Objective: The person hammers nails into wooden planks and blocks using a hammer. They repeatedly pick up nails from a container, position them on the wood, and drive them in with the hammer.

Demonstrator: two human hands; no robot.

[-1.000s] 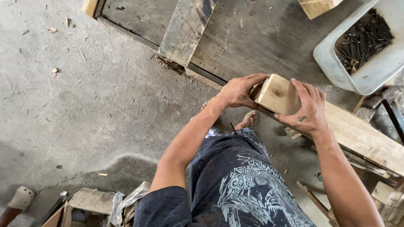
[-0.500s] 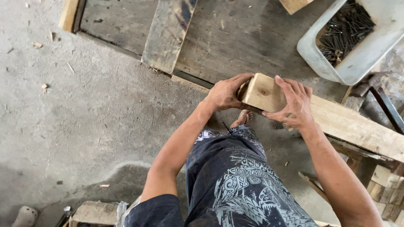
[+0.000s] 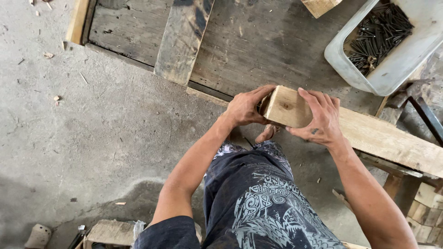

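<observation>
A pale square wooden block point(image 3: 287, 107) sits at the near end of a long light plank point(image 3: 392, 140). My left hand point(image 3: 245, 107) grips the block's left side, fingers curled over its top edge. Across the block's right face lies my right hand point(image 3: 320, 117), fingers spread and wrapped over it. Both hands hold the block against the plank end. Below them are my patterned dark shorts point(image 3: 258, 203) and one bare foot point(image 3: 268, 133) on the floor.
A grey plastic tub point(image 3: 397, 64) of dark nails stands at top right. A weathered wooden panel point(image 3: 249, 41) with a crossboard point(image 3: 182, 39) lies on the concrete floor ahead. Small wood blocks point(image 3: 427, 210) are stacked at right; wood scraps point(image 3: 108, 230) lie at bottom left.
The view has shifted slightly, with the panel and tub sliding up and left in frame. Both hands stay on the block at the plank end; my right-hand fingers have spread more over it.
</observation>
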